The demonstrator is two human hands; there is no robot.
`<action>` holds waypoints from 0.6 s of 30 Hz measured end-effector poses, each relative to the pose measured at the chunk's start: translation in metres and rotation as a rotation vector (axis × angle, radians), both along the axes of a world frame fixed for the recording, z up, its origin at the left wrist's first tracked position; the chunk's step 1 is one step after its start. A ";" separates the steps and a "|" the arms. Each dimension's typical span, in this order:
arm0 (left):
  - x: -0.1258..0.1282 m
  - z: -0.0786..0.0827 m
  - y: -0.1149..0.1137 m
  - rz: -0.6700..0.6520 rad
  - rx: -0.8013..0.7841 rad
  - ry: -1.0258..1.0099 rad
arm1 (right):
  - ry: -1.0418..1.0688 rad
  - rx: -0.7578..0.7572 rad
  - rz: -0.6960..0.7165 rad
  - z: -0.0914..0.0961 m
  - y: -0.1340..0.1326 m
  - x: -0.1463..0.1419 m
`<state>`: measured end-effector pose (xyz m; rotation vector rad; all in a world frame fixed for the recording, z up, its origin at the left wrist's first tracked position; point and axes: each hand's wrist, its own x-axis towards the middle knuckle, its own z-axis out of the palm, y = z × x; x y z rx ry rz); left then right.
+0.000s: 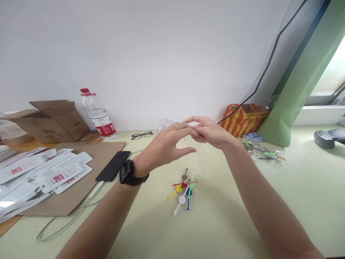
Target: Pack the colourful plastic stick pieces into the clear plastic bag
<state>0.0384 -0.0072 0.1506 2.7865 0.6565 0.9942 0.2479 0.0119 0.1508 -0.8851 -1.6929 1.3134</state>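
My left hand (168, 144), with a ring and a black wristwatch (126, 172), is held above the table with its thumb apart and fingers stretched out. Its fingertips meet the fingers of my right hand (211, 132). One finger of the right hand reaches over toward the left knuckles, while others bend under and are partly hidden. I see nothing held in either hand. Below them on the table lies a small pile of plastic arrow spinners: a white spinner (182, 199), a yellow spinner (179, 188), a blue spinner (188, 194), plus red, green and dark ones overlapping.
On the left are white packets (64, 176) on a cardboard sheet (107, 151), a phone (113, 166) with a cable, an open box (51, 122) and a bottle (99, 115). Glasses (142, 135) lie near the wall. At right are bagged spinners (266, 153), a striped bag (239, 120) and a scanner-like device (327, 138).
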 end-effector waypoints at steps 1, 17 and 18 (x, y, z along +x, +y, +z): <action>-0.001 0.000 0.001 0.011 -0.005 0.014 | -0.011 0.002 0.012 0.000 -0.001 -0.002; -0.001 -0.003 0.002 0.018 0.007 0.043 | -0.090 0.089 0.003 0.000 -0.003 0.001; -0.001 -0.002 0.002 0.017 0.007 0.049 | -0.088 0.104 -0.017 0.000 -0.003 0.002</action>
